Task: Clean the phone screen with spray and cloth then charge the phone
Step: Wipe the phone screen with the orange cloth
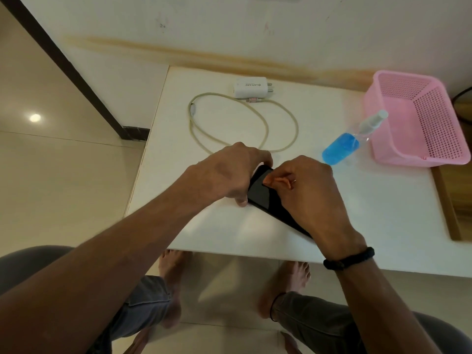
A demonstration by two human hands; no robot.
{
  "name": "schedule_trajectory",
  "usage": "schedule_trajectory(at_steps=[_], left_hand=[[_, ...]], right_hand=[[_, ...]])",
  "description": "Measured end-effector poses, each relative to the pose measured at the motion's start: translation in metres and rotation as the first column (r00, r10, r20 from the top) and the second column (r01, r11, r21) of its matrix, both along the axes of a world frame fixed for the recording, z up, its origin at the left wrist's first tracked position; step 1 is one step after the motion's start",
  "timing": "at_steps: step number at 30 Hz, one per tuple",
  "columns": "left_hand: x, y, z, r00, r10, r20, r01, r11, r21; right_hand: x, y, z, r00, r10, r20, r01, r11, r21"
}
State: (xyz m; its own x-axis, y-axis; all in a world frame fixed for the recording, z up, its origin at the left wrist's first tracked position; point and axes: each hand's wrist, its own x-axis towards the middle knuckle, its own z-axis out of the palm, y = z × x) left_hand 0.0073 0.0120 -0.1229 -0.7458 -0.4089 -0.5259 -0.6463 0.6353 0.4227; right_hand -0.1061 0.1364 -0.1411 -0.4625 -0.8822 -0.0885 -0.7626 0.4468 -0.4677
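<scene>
The phone (265, 198) is lying flat on the white bench (370, 200), near the front edge, angled diagonally w/ its far end toward the cable. Its screen is facing up, dark and glossy, showing faint reflections.

The left hand (224, 175) is bracing the phone's far-left end: fingers (263, 155) are curling over the top corner, thumb is pressing against the long left edge, so the hand is gripping the phone.

The right hand (306, 192) is resting on the screen's mid section, fingers bunched tight around a small orange cloth (279, 181); only a crumpled bit is showing, pressed on the glass. Exact finger placement under the cloth is hard to tell, approx. a pinch. A black band (350, 259) is sitting on the right wrist.

The spray bottle (350, 141), clear w/ blue liquid, is lying on its side right of the hands, nozzle touching or just beside the pink basket (419, 139). The white charger (251, 88) and looped cable (265, 123) are lying beyond the hands, apart from the phone.
</scene>
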Motion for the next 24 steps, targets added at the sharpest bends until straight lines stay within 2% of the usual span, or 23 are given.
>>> schedule_trajectory(at_steps=[6,9,12,14,18,21,24], left_hand=[[-0.001,0.001,-0.002,0.998,0.048,0.031,-0.047,0.999,-0.007],[-0.002,0.001,-0.001,0.999,0.027,0.037,-0.027,1.000,-0.014],[-0.004,0.000,0.000,0.999,0.013,0.040,-0.012,1.000,-0.026],[-0.004,0.000,0.000,0.999,0.015,0.035,-0.014,1.000,-0.023],[-0.003,0.001,-0.001,0.999,0.023,0.030,-0.023,0.999,-0.023],[-0.002,0.001,-0.001,0.999,0.031,0.018,-0.031,0.999,-0.014],[0.001,0.001,0.000,0.999,0.029,0.013,-0.029,1.000,-0.002]], right_hand=[[0.002,0.004,0.011,0.973,0.193,0.125,-0.214,0.959,0.186],[-0.007,0.008,0.014,0.967,0.192,0.166,-0.231,0.937,0.261],[-0.018,0.011,0.017,0.970,0.157,0.185,-0.202,0.945,0.256],[-0.024,0.011,0.014,0.982,0.090,0.166,-0.127,0.966,0.223],[-0.021,0.007,0.004,0.992,-0.064,0.107,0.062,0.998,0.025],[-0.013,0.000,-0.002,0.992,-0.109,0.064,0.113,0.992,-0.062],[-0.004,-0.010,-0.005,0.992,-0.116,0.039,0.119,0.990,-0.078]])
